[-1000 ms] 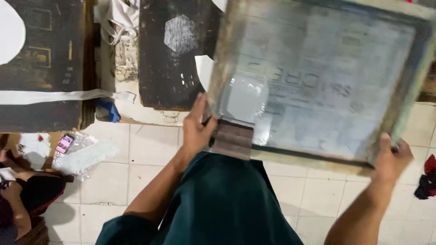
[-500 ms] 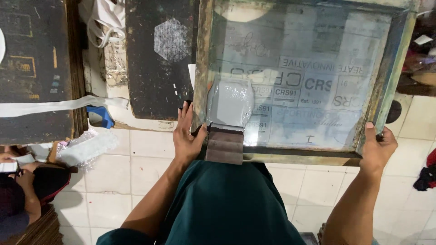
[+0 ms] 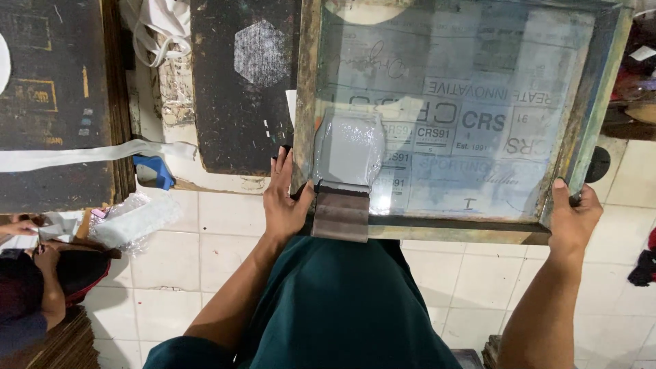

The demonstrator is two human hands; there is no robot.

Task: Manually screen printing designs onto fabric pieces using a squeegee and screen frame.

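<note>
Head view: printing screen frame (image 3: 307,102) lies flat over dark bench (image 3: 225,89), long axis left-right, near rail toward person. Left hand (image 3: 285,198) clamps near-left corner, fingers wrapped on frame edge; right hand (image 3: 572,213) grips near-right corner, fingers curled round rail. Squeegee (image 3: 340,213) rests on near rail, blade up-screen, long axis along rail, grey ink pool (image 3: 348,147) just above it. Risks — squeegee is unheld, tilt could drop it; uneven grip skews frame; ink could run toward rail.
</note>
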